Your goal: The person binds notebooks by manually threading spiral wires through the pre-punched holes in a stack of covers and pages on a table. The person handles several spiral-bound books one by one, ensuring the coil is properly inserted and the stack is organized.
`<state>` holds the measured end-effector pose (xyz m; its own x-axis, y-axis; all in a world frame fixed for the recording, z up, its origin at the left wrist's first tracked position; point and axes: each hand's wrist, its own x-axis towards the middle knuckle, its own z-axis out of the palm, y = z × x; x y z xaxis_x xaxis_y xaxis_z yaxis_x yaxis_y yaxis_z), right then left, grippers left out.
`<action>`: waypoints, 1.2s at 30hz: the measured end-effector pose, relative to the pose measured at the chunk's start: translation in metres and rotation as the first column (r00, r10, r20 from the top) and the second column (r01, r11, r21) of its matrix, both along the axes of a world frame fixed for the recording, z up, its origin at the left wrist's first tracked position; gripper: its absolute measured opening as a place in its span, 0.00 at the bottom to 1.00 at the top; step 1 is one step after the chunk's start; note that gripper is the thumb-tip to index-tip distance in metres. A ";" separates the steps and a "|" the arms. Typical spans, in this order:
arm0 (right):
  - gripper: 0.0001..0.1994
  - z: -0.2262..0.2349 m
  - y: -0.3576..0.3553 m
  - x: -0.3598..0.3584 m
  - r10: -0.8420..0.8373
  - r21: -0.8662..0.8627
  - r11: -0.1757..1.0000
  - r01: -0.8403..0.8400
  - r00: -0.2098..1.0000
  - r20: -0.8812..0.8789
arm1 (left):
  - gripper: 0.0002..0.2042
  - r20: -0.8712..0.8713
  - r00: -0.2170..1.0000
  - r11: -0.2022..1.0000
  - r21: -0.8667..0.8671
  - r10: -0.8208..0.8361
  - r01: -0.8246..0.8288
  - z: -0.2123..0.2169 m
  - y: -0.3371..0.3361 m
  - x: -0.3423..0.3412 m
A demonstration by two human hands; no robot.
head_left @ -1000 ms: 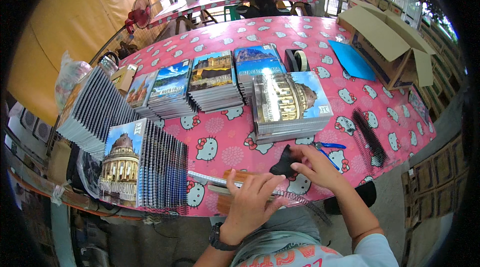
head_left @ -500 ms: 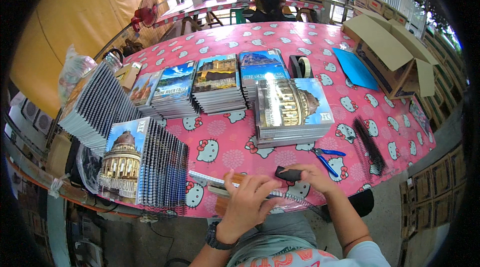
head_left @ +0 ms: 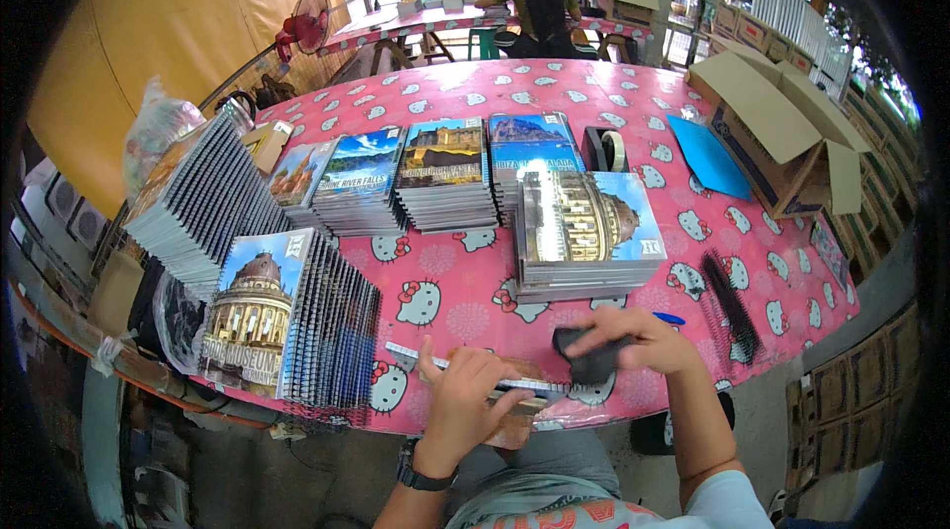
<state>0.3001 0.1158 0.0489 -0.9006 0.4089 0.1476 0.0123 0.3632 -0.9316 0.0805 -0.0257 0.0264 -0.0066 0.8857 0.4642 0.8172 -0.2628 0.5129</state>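
Book in your left hand (head_left: 465, 402), at the near edge of the bench (head_left: 450, 272).
Your left fingers grip the book (head_left: 542, 388); your right hand (head_left: 645, 343) grasps a black piece (head_left: 592, 367) by its right end, contact unclear. Beyond lies a book stack (head_left: 594, 222); pliers (head_left: 670, 318) peek out behind your right hand, black coils (head_left: 732, 309) farther right.

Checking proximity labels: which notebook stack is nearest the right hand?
The flat stack just beyond the right hand, its top cover's domed building turned sideways. The other domed-building stack stands left of the left hand; all others lie farther back.
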 end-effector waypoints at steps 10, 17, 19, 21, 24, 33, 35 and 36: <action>0.29 -0.030 -0.025 0.006 -0.119 -0.284 0.956 0.071 0.980 -0.157 | 0.10 -0.012 1.000 0.990 0.141 0.001 0.000 -0.021 -0.001 0.003; 0.18 -0.035 -0.029 -0.011 -0.041 -0.145 0.989 0.014 0.981 -0.190 | 0.12 0.006 1.000 0.989 0.146 0.018 -0.018 -0.020 -0.004 0.000; 0.21 -0.057 -0.031 -0.014 -0.185 -0.403 0.909 0.108 0.970 -0.156 | 0.15 0.009 0.997 0.988 0.130 0.078 -0.079 -0.019 -0.005 0.002; 0.23 -0.073 -0.032 -0.015 -0.283 -0.431 0.869 0.243 0.958 -0.031 | 0.18 0.012 0.982 0.976 0.111 0.186 -0.186 -0.015 -0.007 0.007; 0.29 -0.098 -0.032 -0.005 -0.114 -0.295 0.948 0.118 0.993 0.031 | 0.22 -0.023 0.983 0.981 0.068 0.184 -0.182 -0.018 -0.021 0.000; 0.38 -0.067 -0.033 0.027 -0.164 -0.040 0.985 0.167 0.984 0.068 | 0.24 0.090 0.996 0.943 0.330 0.004 -0.033 -0.055 0.039 0.006; 0.36 -0.061 -0.029 0.027 -0.336 0.077 0.941 0.329 0.934 0.122 | 0.21 0.106 0.993 0.944 0.319 0.049 -0.081 -0.047 0.045 0.013; 0.35 -0.062 -0.033 0.025 -0.348 0.115 0.935 0.335 0.929 0.126 | 0.20 0.101 0.994 0.949 0.307 0.045 -0.074 -0.046 0.046 0.013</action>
<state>0.3247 0.0823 -0.0128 -0.7228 0.6865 0.0791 0.2800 0.3956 -0.8747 0.0937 0.0201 -0.0200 -0.1104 0.6949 0.7105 0.7895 -0.3729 0.4874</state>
